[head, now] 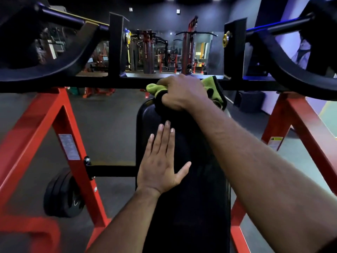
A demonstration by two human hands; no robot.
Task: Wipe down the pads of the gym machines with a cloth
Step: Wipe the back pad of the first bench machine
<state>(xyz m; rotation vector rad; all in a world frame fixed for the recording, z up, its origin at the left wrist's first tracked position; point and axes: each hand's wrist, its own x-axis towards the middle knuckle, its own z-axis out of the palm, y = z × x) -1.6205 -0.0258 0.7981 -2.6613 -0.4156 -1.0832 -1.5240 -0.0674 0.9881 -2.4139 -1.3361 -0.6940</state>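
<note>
Head view looks down the length of a black pad (184,189) that runs from the bottom centre of the frame up toward the middle, its long axis pointing away from the person and ending just under the black crossbar (73,83) of the red frame (54,115). At that far end, just above centre, the right hand (180,92) has its fingers curled round a bunched green-and-black cloth (155,88), gripping it firmly and pressing it onto the top edge of the pad. The left hand (160,161) lies flat lower down, fingers straight and together, thumb splayed, palm resting on the pad's left half and holding nothing (it looks like a brace). So the cloth sits at the pad's far tip, and nearly all the unwiped length lies back toward the person, below the cloth in the frame. My guess is that the next stroke is a pull straight down the long axis toward the body, and the flat left hand lies right in that path, so it would have to lift or slide aside. A weight plate (62,196) hangs at lower left.
</note>
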